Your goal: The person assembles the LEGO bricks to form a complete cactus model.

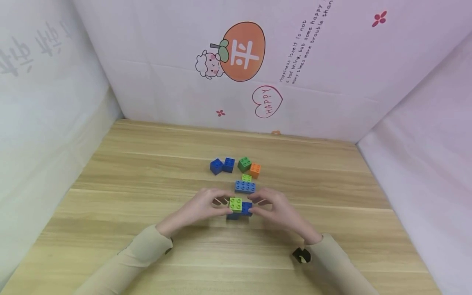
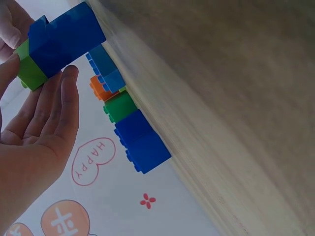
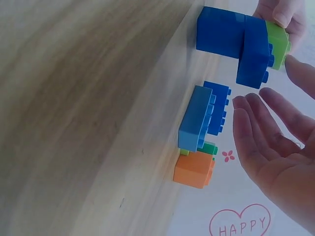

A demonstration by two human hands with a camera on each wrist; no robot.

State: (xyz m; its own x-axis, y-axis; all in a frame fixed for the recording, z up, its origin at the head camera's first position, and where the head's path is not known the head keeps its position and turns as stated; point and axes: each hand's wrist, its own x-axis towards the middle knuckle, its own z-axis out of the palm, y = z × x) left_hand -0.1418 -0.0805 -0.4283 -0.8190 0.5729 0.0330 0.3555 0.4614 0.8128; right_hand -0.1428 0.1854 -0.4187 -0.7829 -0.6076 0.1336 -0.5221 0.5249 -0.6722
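Observation:
In the head view, a small stack of toy building bricks stands between both hands. A lime green brick (image 1: 236,204) tops its left part. Beneath it, a dark blue brick (image 3: 253,51) juts out to the right over a lower blue brick (image 3: 220,32). The left hand (image 1: 206,203) pinches the lime green brick between thumb and fingers. Around the stack's right end, the right hand (image 1: 274,207) has its thumb near the dark blue brick. Its fingers (image 3: 256,125) are spread and slightly bent, apart from the bricks in the right wrist view.
Just behind the stack lie a lighter blue long brick (image 1: 245,187) and a small lime brick (image 1: 246,178). Farther back are an orange brick (image 1: 255,170), a green brick (image 1: 244,164) and two blue bricks (image 1: 228,165). White printed sheets (image 1: 166,61) enclose the wooden table (image 1: 147,164).

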